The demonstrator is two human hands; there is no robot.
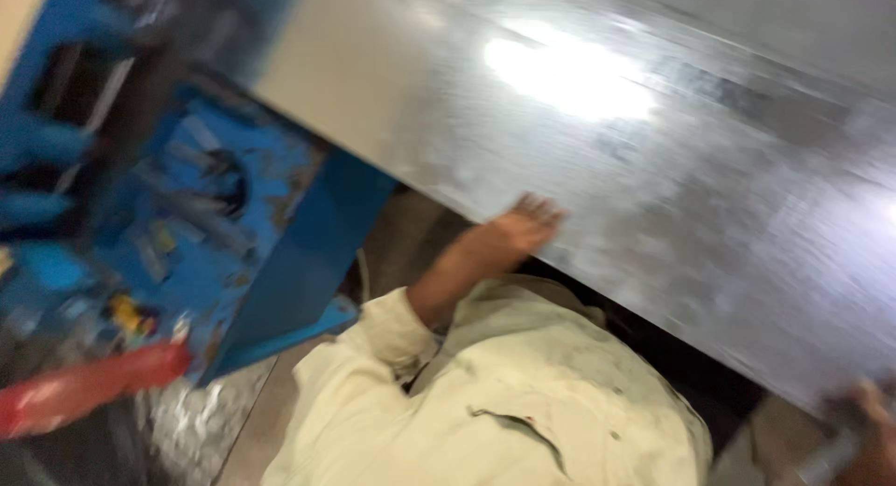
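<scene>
At the near edge of the metal sheet (607, 159): left hand (523, 227) gripping the edge, right hand (863, 430) closed on the corner, blurred. Sheet mid-carry beside blue machine (187, 197); needs level, steady holding.

A blue machine frame (280, 253) stands at the left, its surface scattered with blurred small parts. A red cylindrical object (89, 388) lies below it. Crumpled silvery material (191, 430) covers the floor nearby.
</scene>
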